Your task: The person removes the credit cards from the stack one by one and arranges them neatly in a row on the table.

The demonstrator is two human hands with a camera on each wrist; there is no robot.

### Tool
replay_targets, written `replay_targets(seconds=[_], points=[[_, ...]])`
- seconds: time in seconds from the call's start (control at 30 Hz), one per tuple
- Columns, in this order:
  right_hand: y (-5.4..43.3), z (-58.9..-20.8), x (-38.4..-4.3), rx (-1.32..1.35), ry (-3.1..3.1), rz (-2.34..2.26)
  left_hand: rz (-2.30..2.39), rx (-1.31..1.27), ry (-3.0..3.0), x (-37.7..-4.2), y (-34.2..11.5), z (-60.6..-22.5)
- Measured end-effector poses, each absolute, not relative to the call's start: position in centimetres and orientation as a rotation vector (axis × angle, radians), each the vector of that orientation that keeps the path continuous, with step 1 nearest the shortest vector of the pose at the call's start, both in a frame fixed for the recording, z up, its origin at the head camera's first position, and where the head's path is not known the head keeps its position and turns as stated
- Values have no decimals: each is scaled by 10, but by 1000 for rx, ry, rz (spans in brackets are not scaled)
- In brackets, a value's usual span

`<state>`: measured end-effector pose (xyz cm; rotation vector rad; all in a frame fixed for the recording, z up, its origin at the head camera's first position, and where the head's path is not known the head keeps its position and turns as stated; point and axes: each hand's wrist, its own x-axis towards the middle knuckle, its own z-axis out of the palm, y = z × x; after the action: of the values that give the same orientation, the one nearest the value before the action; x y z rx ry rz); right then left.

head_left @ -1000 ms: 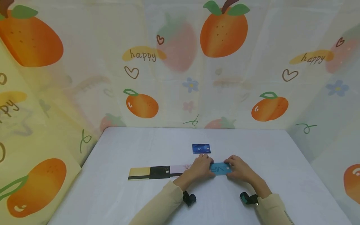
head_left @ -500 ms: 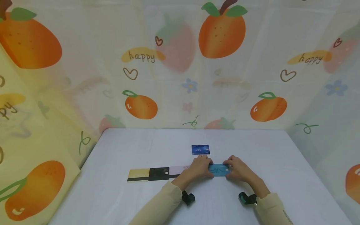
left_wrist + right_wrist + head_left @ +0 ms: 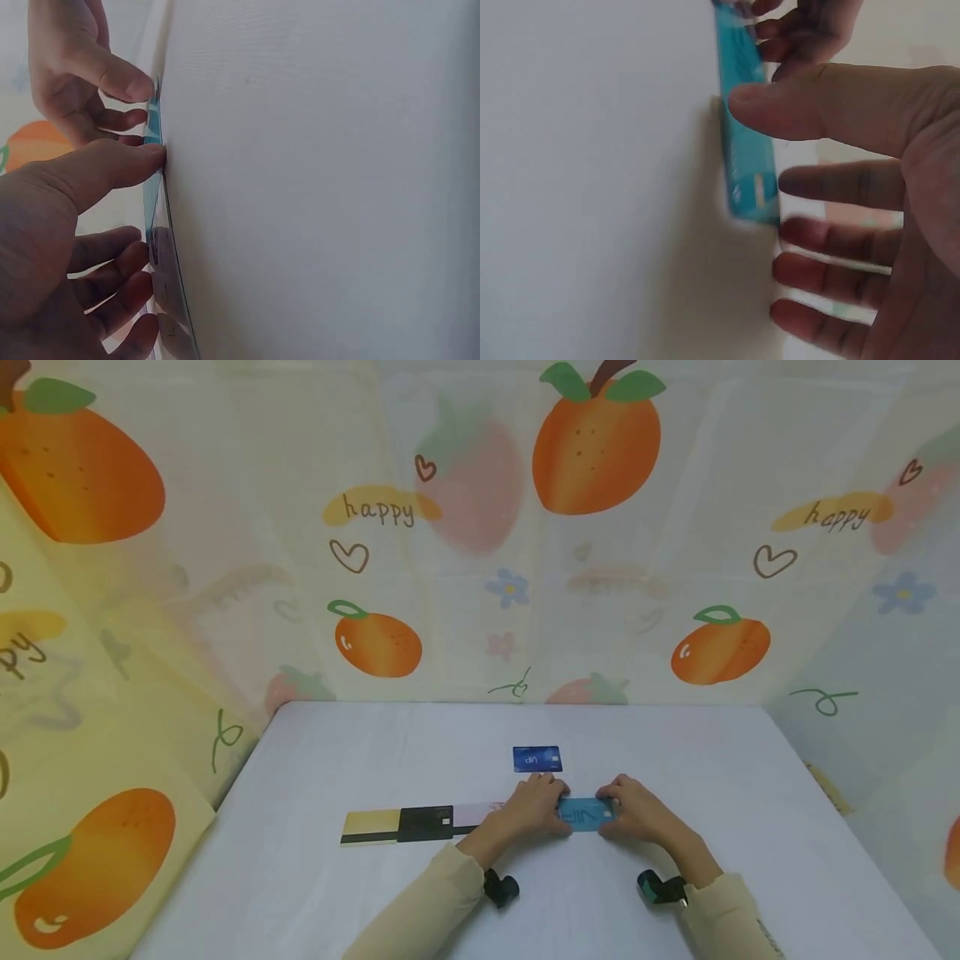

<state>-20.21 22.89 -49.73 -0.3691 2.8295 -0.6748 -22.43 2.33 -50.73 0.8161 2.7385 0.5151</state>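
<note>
A teal VIP card (image 3: 587,813) lies at the right end of a row of cards on the white table. My left hand (image 3: 534,806) holds its left part, thumb on the near edge and fingers at the far edge. At its right end, my right hand (image 3: 639,810) pinches the long edges between thumb and fingers. In the right wrist view the teal card (image 3: 748,150) shows under the right thumb. A lilac card (image 3: 471,817) runs in beneath my left hand, which hides part of it. Left of that lie a black card (image 3: 425,824) and a gold card (image 3: 370,826).
A dark blue VIP card (image 3: 537,759) lies by itself just beyond my left fingertips. Fruit-printed cloth (image 3: 465,610) rises behind the table (image 3: 375,910) and along both sides.
Both hands stay on the teal card with hardly any movement. The head view shifts slightly; the cards keep their places.
</note>
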Motion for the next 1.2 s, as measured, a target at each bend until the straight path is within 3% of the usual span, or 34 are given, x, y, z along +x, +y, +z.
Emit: replay_targets(seconds=[0.27, 0.6, 0.83, 1.2], points=[[222, -489, -215, -335, 2813, -810, 596, 858, 2707, -239, 8, -510], [204, -486, -241, -404, 2849, -815, 587, 676, 2856, -265, -22, -504], [191, -487, -259, -446, 2877, -745, 484, 526, 2865, -281, -29, -509], [174, -492, -281, -543, 2870, -643, 503, 551, 2821, -294, -30, -516]])
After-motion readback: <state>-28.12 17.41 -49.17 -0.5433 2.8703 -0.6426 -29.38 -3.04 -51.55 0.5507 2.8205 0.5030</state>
